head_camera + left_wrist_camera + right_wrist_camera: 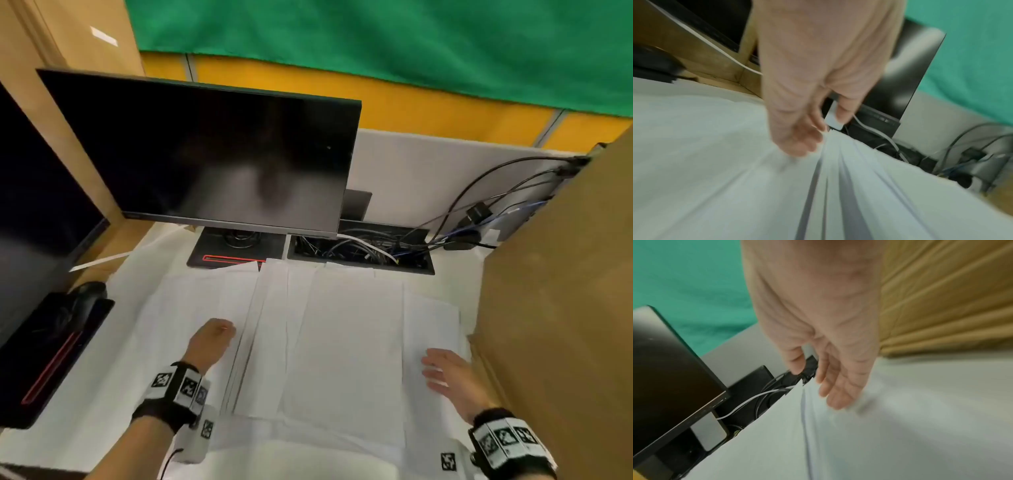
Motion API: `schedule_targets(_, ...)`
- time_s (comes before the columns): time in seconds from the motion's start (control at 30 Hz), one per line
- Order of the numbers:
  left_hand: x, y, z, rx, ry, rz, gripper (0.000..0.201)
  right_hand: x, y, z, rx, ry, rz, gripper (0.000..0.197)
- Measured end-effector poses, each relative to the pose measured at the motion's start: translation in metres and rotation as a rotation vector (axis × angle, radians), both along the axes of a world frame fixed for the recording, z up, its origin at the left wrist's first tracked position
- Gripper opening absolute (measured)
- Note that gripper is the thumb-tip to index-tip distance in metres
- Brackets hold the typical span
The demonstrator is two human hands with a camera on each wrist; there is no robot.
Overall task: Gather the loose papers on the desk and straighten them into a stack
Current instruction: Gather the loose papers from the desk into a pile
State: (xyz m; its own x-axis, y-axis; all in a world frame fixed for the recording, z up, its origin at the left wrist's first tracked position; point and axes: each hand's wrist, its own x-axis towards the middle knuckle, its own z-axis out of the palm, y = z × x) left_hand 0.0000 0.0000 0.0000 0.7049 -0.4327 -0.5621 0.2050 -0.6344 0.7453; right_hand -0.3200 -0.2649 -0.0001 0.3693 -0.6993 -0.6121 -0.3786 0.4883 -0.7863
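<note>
Several white sheets of paper (342, 342) lie overlapped and fanned across the white desk (102, 394), between the monitor stand and the near edge. My left hand (222, 330) is at the left edges of the fanned sheets. In the left wrist view its fingertips (809, 147) touch those paper edges (838, 186), while the thumb stays clear above them. My right hand (435, 373) lies with straight fingers on the rightmost sheets, close to the cardboard box. In the right wrist view its fingers (836, 399) reach down onto the paper (838, 443) and hold nothing.
A dark monitor (212, 161) stands behind the papers, its base (236, 251) touching their far edge. An open cable tray (359, 250) lies to the right of the base. A cardboard box (565, 308) walls off the right. A second monitor (34, 222) and a black mouse (89, 291) are on the left.
</note>
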Motion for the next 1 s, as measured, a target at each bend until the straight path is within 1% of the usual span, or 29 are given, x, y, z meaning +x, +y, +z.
schedule_targets(0.03,0.008,-0.010,-0.011,0.051,-0.062,0.008,0.025,0.011,-0.004,-0.008,0.017,-0.006,-0.037,0.027)
schedule_targets(0.07,0.013,-0.015,-0.014,0.097,-0.063,0.014,0.030,0.021,-0.005,-0.010,0.040,0.004,-0.046,0.028)
schedule_targets(0.1,0.017,-0.023,-0.024,0.114,-0.028,-0.020,0.036,0.034,-0.005,-0.013,0.054,0.016,-0.039,0.030)
schedule_targets(0.17,0.018,-0.039,-0.039,0.104,0.082,-0.059,0.047,0.059,0.001,-0.020,0.056,0.045,0.013,0.043)
schedule_targets(0.23,0.004,-0.049,-0.039,0.067,0.195,-0.033,0.060,0.079,0.012,-0.026,0.038,0.100,0.073,0.057)
schedule_targets(0.27,-0.006,-0.052,-0.032,0.020,0.243,-0.021,0.060,0.087,0.018,-0.030,0.043,0.103,0.109,0.059)
schedule_targets(0.3,-0.011,-0.056,-0.032,-0.027,0.282,-0.030,0.055,0.095,0.023,-0.033,0.060,0.092,0.157,0.057)
schedule_targets(0.37,-0.022,-0.057,-0.031,-0.066,0.354,-0.103,0.049,0.107,0.035,-0.037,0.082,0.065,0.255,0.047)
schedule_targets(0.4,-0.026,-0.057,-0.029,-0.072,0.371,-0.136,0.052,0.113,0.042,-0.037,0.080,0.056,0.289,0.043)
schedule_targets(0.47,-0.026,-0.057,-0.034,-0.078,0.365,-0.159,0.053,0.119,0.053,-0.038,0.057,0.044,0.323,0.041)
schedule_targets(0.53,-0.024,-0.055,-0.040,-0.043,0.302,-0.165,0.045,0.120,0.056,-0.040,0.019,0.042,0.340,0.043)
schedule_targets(0.57,-0.022,-0.053,-0.043,-0.028,0.272,-0.170,0.042,0.117,0.053,-0.040,-0.012,0.044,0.347,0.041)
schedule_targets(0.6,-0.020,-0.051,-0.044,-0.023,0.248,-0.171,0.038,0.111,0.049,-0.041,-0.076,0.077,0.346,0.038)
schedule_targets(0.63,-0.017,-0.046,-0.046,-0.030,0.235,-0.165,0.034,0.100,0.043,-0.041,-0.179,0.154,0.330,0.036)
schedule_targets(0.67,-0.014,-0.040,-0.047,-0.037,0.233,-0.146,0.032,0.086,0.034,-0.042,-0.306,0.274,0.290,0.038)
schedule_targets(0.73,-0.006,-0.026,-0.051,-0.054,0.255,-0.090,0.032,0.048,0.017,-0.045,-0.522,0.517,0.137,0.048)
schedule_targets(0.77,-0.002,-0.019,-0.054,-0.057,0.275,-0.076,0.032,0.028,0.010,-0.045,-0.558,0.618,0.045,0.055)
schedule_targets(0.8,0.002,-0.012,-0.056,-0.063,0.292,-0.071,0.033,0.012,0.006,-0.045,-0.521,0.701,-0.026,0.063)
schedule_targets(0.83,0.005,-0.007,-0.058,-0.069,0.309,-0.073,0.037,0.001,0.005,-0.042,-0.456,0.746,-0.061,0.071)
schedule_targets(0.87,0.007,-0.004,-0.061,-0.073,0.321,-0.082,0.045,-0.002,0.005,-0.040,-0.391,0.733,-0.059,0.075)
schedule_targets(0.9,0.007,-0.004,-0.062,-0.067,0.331,-0.103,0.055,0.000,0.004,-0.039,-0.357,0.661,-0.048,0.074)
schedule_targets(0.93,0.007,-0.004,-0.064,-0.068,0.341,-0.126,0.062,0.006,0.005,-0.040,-0.349,0.565,-0.045,0.068)
schedule_targets(1.0,0.002,-0.009,-0.060,-0.086,0.364,-0.144,0.062,0.025,0.007,-0.039,-0.318,0.404,-0.064,0.054)
